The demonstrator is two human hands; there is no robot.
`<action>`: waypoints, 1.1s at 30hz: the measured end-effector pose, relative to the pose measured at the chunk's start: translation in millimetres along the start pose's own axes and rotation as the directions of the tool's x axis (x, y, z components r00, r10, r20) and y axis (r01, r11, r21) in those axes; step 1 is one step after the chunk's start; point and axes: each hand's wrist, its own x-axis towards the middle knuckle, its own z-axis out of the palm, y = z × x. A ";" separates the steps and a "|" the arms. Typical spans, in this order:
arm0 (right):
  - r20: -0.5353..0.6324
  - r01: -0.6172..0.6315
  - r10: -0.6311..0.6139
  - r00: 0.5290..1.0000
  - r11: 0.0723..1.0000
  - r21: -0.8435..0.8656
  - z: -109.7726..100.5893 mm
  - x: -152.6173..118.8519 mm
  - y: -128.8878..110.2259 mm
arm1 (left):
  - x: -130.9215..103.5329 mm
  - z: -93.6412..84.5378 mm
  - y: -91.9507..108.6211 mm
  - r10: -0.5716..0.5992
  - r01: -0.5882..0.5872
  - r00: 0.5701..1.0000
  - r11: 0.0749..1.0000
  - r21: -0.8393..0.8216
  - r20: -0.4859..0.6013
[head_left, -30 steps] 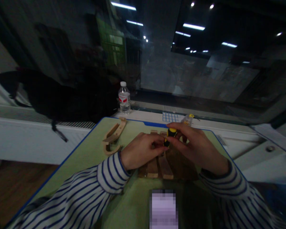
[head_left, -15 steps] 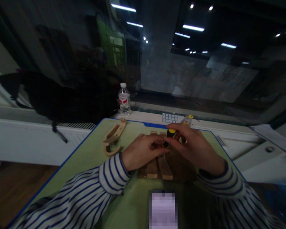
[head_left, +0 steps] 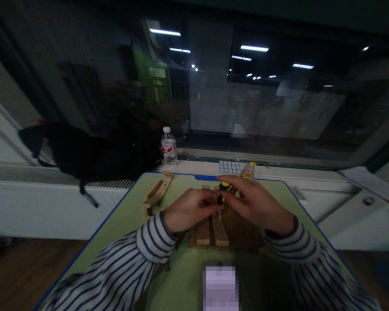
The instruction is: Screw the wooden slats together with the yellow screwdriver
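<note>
A short yellow-and-black screwdriver [head_left: 224,186] stands nearly upright above two pale wooden slats, the left slat [head_left: 203,233] and the right slat [head_left: 221,233]. My right hand [head_left: 261,204] grips its handle between thumb and fingers. Lower down, the thumb and fingers of my left hand [head_left: 186,211] are pinched together around the bottom of the screwdriver, close over the slats. Under the slats lies a darker brown board [head_left: 244,231]. The screwdriver's tip meets a small dark spot on the right slat, though a screw there is too dim to make out.
Curved wooden pieces [head_left: 160,192] lie at the left back of the green table [head_left: 116,242]. A phone [head_left: 220,287] is at the front edge. On the sill stand a water bottle [head_left: 169,149], a blue-grid sheet [head_left: 230,167] and a small clear bag [head_left: 247,171]. A black bag [head_left: 84,149] sits left.
My view has tilted up, so the surroundings sit lower. The screwdriver has become a little more upright, and my right hand with it has shifted slightly left.
</note>
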 end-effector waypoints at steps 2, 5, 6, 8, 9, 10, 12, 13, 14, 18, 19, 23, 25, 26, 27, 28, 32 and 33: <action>-0.012 0.012 -0.012 1.000 1.000 0.001 0.1 0.1 1.3 | 2.3 -6.4 3.0 0.007 -0.008 0.998 1.000 0.012 0.061; -0.015 0.011 -0.011 1.000 1.000 -0.006 0.2 0.0 2.7 | 6.7 -13.4 6.0 0.017 -0.019 0.995 0.999 0.025 0.097; -0.016 0.011 -0.011 1.000 1.000 -0.008 0.3 -0.1 3.0 | 8.1 -14.4 6.1 0.015 -0.017 0.995 0.999 0.027 0.094; -0.017 0.012 -0.012 1.000 1.000 -0.008 0.7 -0.3 3.0 | 10.5 -14.5 5.1 0.012 -0.015 0.996 1.000 0.027 0.088; -0.019 0.013 -0.013 1.000 1.000 -0.008 0.9 -0.4 2.8 | 11.3 -13.9 4.2 0.014 -0.016 0.996 1.000 0.026 0.086; -0.021 0.012 -0.013 1.000 1.000 -0.009 1.0 -0.4 2.5 | 11.9 -13.1 3.0 0.017 -0.019 0.996 1.000 0.025 0.085; -0.016 0.004 -0.004 1.000 1.000 -0.013 0.4 -0.1 1.1 | 12.2 -11.4 0.8 0.027 -0.030 0.995 0.999 0.025 0.092; -0.005 -0.005 0.005 1.000 1.000 -0.014 -0.5 0.1 0.1 | 12.1 -10.7 -0.1 0.031 -0.034 0.995 0.999 0.025 0.099; 0.009 -0.019 0.019 1.000 1.000 -0.011 -2.1 0.4 -1.1 | 11.9 -10.3 -0.7 0.034 -0.036 0.994 0.999 0.024 0.106; 0.048 -0.059 0.059 0.997 0.998 0.001 -13.7 2.7 -6.7 | 11.5 -10.0 -1.1 0.042 -0.044 0.992 0.999 0.012 0.123; 0.058 -0.058 0.058 0.997 0.998 -0.003 -17.2 3.7 -7.9 | 11.6 -10.1 -0.9 0.044 -0.045 0.991 0.999 0.008 0.125; 0.145 -0.017 0.026 0.989 0.998 -0.066 -26.1 9.8 -9.4 | 12.0 -10.5 -0.6 0.056 -0.057 0.991 0.998 0.007 0.122; 0.166 0.023 -0.005 0.986 0.994 -0.104 -26.1 12.4 -8.3 | 11.8 -10.7 -0.6 0.060 -0.062 0.992 0.998 0.011 0.110; 0.163 0.037 -0.018 0.986 0.993 -0.114 -25.3 13.1 -7.4 | 11.5 -10.8 -0.6 0.059 -0.061 0.993 0.998 0.013 0.106; 0.159 0.047 -0.028 0.987 0.992 -0.116 -24.2 13.4 -6.4 | 11.2 -10.9 -0.6 0.057 -0.058 0.993 0.998 0.013 0.105; 0.154 0.053 -0.036 0.987 0.993 -0.109 -22.9 13.2 -5.3 | 10.9 -11.1 -0.6 0.052 -0.054 0.993 0.998 0.014 0.106; 0.161 0.069 -0.058 0.985 0.996 -0.063 -18.8 10.8 -0.5 | 10.3 -11.3 -0.5 0.048 -0.053 0.992 0.998 0.042 0.118; 0.161 0.075 -0.066 0.985 0.996 -0.052 -18.1 10.4 0.4 | 10.4 -11.2 -0.4 0.049 -0.057 0.991 0.997 0.056 0.123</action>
